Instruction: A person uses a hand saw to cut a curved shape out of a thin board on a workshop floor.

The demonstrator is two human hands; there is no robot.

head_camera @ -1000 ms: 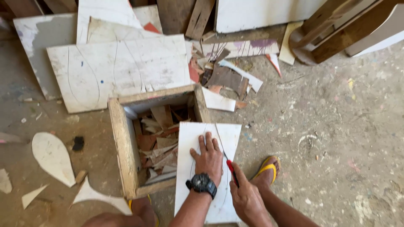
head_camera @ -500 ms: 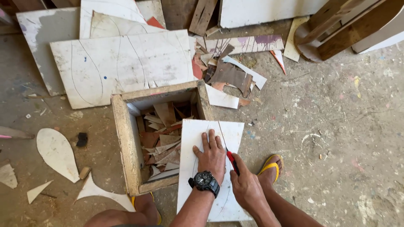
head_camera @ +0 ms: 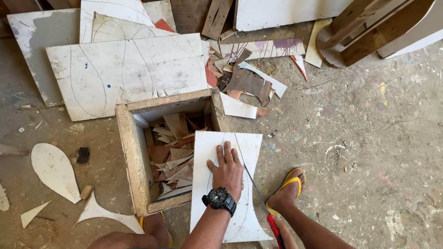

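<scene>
A white board with pencilled curves lies across the right rim of an open wooden box holding several wood scraps. My left hand, wearing a black watch, presses flat on the board. My right hand, mostly cut off at the bottom edge, grips the red handle of a thin-bladed saw. The blade runs along a curved line at the board's right side. My foot in a yellow sandal rests just right of the board.
A large white panel with drawn curves lies behind the box. Offcuts are piled at top centre. White cut-out shapes lie on the dusty floor at left. Wooden furniture parts stand at top right.
My right hand has drawn the saw back toward me, slipping mostly out of view at the bottom. My left hand stays pressed on the board.
</scene>
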